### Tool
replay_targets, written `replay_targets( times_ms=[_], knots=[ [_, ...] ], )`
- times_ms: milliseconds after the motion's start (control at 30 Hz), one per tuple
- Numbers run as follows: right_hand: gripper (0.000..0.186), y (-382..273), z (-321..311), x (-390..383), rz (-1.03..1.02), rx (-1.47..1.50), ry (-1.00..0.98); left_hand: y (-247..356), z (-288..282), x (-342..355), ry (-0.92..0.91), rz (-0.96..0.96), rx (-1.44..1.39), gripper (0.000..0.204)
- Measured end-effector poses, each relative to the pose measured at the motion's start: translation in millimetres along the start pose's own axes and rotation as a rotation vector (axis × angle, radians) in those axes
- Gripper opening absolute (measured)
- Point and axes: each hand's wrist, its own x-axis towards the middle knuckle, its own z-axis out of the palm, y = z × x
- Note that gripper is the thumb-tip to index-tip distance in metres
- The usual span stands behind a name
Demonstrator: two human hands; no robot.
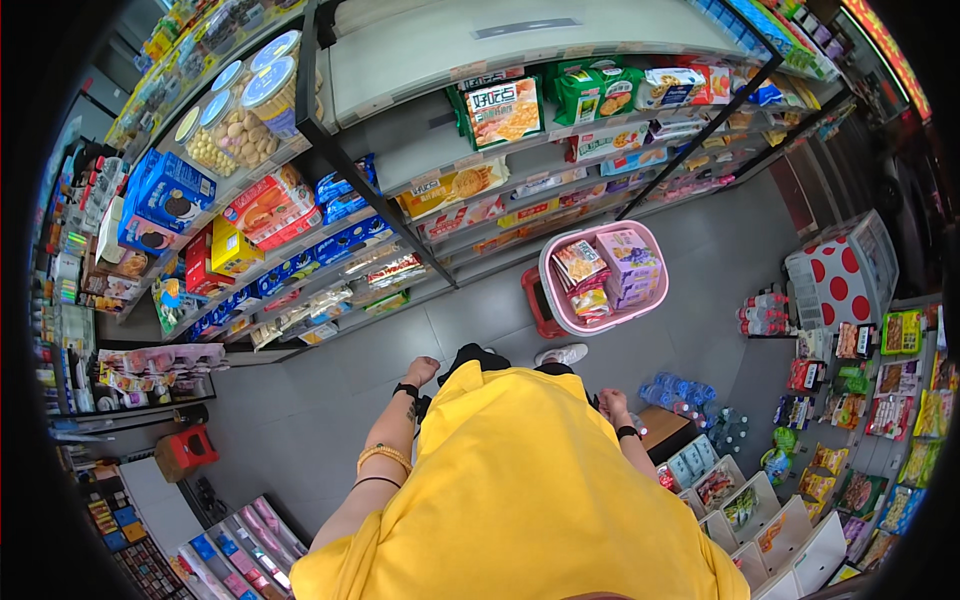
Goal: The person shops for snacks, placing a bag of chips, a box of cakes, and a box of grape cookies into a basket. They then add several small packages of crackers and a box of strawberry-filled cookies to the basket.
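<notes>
My left hand [422,371] hangs beside my body with its fingers curled closed; nothing shows in it. On the other side, my right hand [612,402] is also curled closed, close to my dark clothing, and I see nothing in it. Neither hand touches the goods. Ahead of me on the floor, a pink basket [598,325] holds a purple box [628,262] and several snack packs [582,270]. Next to the basket, and partly hidden by it, is a red plastic stool [540,303].
Store shelves [480,160] with biscuit packs run across the front, with clear tubs [240,120] of snacks at the upper left. Bottled water packs [680,390] and snack bins [740,505] stand at the right. A red stool [188,450] sits at the left.
</notes>
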Motion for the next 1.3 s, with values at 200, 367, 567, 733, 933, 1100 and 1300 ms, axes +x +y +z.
replay_targets(
  times_ms=[200, 367, 567, 733, 933, 1100, 1300],
  knots=[
    [0.009, -0.7, -1.7, 3.3, 0.001, 0.029, -0.023, -8.2, 5.6, 5.9, 0.018, 0.004, -0.030, 0.030],
    [0.012, 8.2, -11.5, 14.8, -0.013, -0.056, -0.076, -7.3, 5.8, 4.9, 0.012, 0.005, -0.036, 0.028],
    [0.015, 9.5, -12.2, 19.6, -0.018, -0.061, -0.095, 0.8, 4.0, -2.5, 0.032, 0.004, -0.012, 0.028],
    [0.012, -5.1, 2.4, 0.6, 0.008, -0.002, -0.011, -10.7, 8.8, 6.5, 0.026, -0.010, -0.051, 0.028],
    [0.012, -4.3, 2.3, 0.4, 0.015, -0.006, 0.001, -5.8, 6.9, 1.5, 0.032, 0.004, -0.051, 0.029],
    [0.012, -5.3, 4.5, -0.4, 0.020, -0.033, 0.005, 2.3, 5.1, -4.9, 0.025, 0.010, -0.039, 0.029],
    [0.010, -6.4, 6.8, -4.2, 0.008, -0.042, -0.001, -5.1, 8.3, -1.6, 0.062, 0.018, -0.035, 0.029]
  ],
)
